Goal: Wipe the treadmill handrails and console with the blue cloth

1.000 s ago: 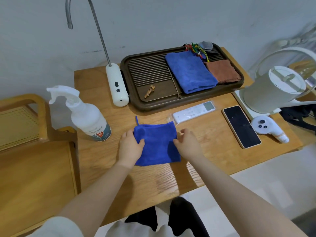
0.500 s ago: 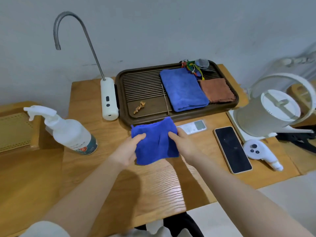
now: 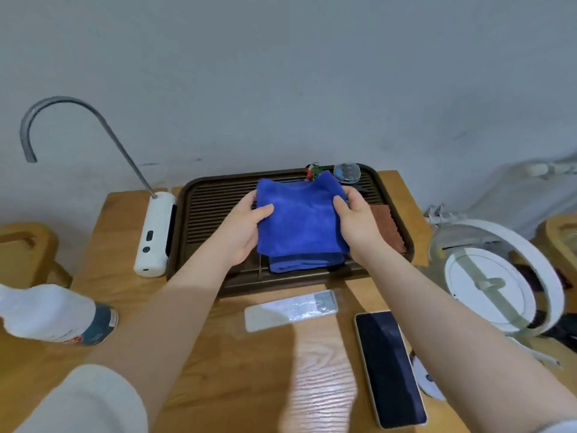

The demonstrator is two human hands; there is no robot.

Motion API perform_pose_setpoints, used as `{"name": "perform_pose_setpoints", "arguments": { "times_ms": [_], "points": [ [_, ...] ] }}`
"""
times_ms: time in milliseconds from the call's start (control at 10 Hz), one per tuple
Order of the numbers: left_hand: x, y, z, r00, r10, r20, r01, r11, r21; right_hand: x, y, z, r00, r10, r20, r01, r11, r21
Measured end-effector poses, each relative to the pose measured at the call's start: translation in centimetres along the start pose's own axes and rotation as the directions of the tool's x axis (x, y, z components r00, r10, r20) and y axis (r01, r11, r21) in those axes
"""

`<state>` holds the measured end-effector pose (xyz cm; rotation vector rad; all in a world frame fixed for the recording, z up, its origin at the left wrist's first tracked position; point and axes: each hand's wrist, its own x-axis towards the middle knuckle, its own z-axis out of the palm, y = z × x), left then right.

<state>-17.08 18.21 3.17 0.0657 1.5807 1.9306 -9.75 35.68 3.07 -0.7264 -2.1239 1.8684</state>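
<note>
Two hands out over a wooden table, largest thing in view, set against a grey wall. Dark slatted tray at the far edge, holding a second folded blue towel, only its near edge showing, a brown cloth at the right end, and a small clear lidded piece with red-green bits at the back corner. Held above that tray, covering most of the towel: the blue cloth, folded, gripped at its left side by the left hand, thumb on top, and at its right side by the right hand, thumb likewise on top; hands apart, the cloth between them. Right of the tray, a round white appliance with a ring handle. Left of it, a white dispenser with a curved metal spout. Nearer: a blurred spray bottle at far left, a dark phone, a white remote just before the tray.
</note>
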Motion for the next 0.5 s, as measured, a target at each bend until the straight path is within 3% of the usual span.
{"name": "perform_pose_setpoints", "arguments": {
  "times_ms": [100,300,500],
  "points": [
    [2.3,0.2,0.7,0.996,0.024,-0.085,-0.014,0.992,0.123,3.2,0.5,-0.2,0.999,0.025,0.047,-0.022,0.998,-0.062],
    [3.3,-1.4,1.9,0.97,-0.033,-0.24,0.139,0.885,0.443,5.3,3.7,-0.2,0.989,0.145,0.01,-0.131,0.919,-0.373],
    [1.0,-1.3,1.5,0.958,0.101,-0.268,0.147,0.629,0.763,2.3,3.1,-0.8,1.0,0.014,0.013,-0.003,0.802,-0.597]
  ]
}}
